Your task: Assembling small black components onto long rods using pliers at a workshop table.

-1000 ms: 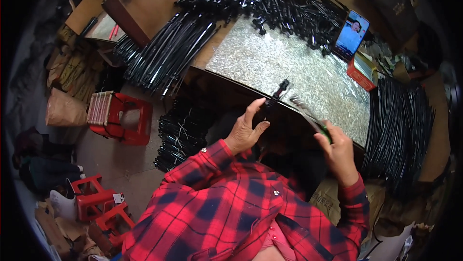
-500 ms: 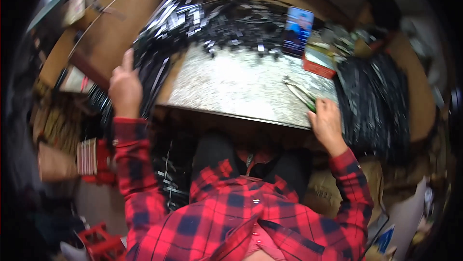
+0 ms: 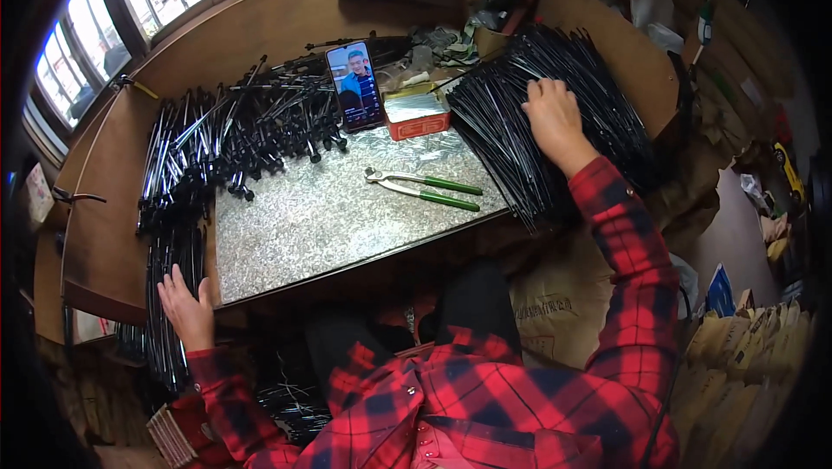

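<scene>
In the head view, the relation that matters most is between the right hand (image 3: 556, 120) and the right bundle of thin black rods (image 3: 507, 113): the hand is directly over the bundle, which lies on the right with its long axis slanting from far left to near right. The left hand is well apart from these rods, across the grey speckled tabletop (image 3: 286, 235). The right hand's fingers are lightly bent and close together, tips at the rods; whether they have hold of any cannot be told. The left hand (image 3: 185, 309) is open, thumb away from the fingers, with no grip visible; it is over the left bundle of black rods (image 3: 176, 248), whose long axis runs near to far, though contact is unclear. So each hand has one bundle beneath it. Between them, nearer the right hand, green-handled pliers (image 3: 451, 185) lie on the tabletop, head to the left, touched by neither hand. Farther back stand a phone (image 3: 354, 87) and a red box (image 3: 419, 127).
</scene>
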A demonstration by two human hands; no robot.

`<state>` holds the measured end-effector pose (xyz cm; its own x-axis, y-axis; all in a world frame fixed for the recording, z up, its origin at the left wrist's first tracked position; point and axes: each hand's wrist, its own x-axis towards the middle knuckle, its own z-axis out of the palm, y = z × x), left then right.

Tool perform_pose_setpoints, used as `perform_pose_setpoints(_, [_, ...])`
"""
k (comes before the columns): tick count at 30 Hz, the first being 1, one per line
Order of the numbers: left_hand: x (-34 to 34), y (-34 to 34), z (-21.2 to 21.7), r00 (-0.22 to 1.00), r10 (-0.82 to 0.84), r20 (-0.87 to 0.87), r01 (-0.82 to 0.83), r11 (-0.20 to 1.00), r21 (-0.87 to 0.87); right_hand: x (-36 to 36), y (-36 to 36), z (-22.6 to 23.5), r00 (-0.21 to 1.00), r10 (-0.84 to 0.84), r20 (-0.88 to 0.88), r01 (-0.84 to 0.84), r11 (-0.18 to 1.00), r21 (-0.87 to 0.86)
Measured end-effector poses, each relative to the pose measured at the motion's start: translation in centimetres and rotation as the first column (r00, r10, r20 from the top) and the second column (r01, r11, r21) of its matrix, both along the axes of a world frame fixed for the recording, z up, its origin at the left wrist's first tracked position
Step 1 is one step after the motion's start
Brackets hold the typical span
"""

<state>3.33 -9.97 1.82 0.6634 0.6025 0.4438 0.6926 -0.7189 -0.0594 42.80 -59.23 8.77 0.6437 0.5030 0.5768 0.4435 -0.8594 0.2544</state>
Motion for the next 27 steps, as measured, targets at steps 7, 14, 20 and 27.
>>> perform_pose_setpoints(7, [2.4, -9.6, 0.1, 0.92, -0.376, 0.112, 0.386, 0.919, -0.082, 8.9, -3.8, -3.3, 0.99, -0.115, 0.082, 0.127, 0.978, -0.165])
perform_pose_setpoints(14, [2.0, -13.1, -1.9, 0.864, -0.472, 0.177, 0.501, 0.841, -0.204, 10.5, -1.5, -3.0, 0.976, -0.215, 0.031, 0.217, 0.968, -0.125])
perform_pose_setpoints(20, [1.4, -13.6, -2.0, 0.859, -0.476, 0.188, 0.51, 0.827, -0.237, 9.3, -0.8, -1.7, 0.962, -0.252, -0.101, 0.245, 0.967, -0.074])
perform_pose_setpoints(27, [1.3, -13.3, -2.7, 0.862, -0.467, 0.198, 0.506, 0.823, -0.258, 8.5, -1.3, 0.0, 0.981, -0.076, -0.177, 0.082, 0.996, 0.022])
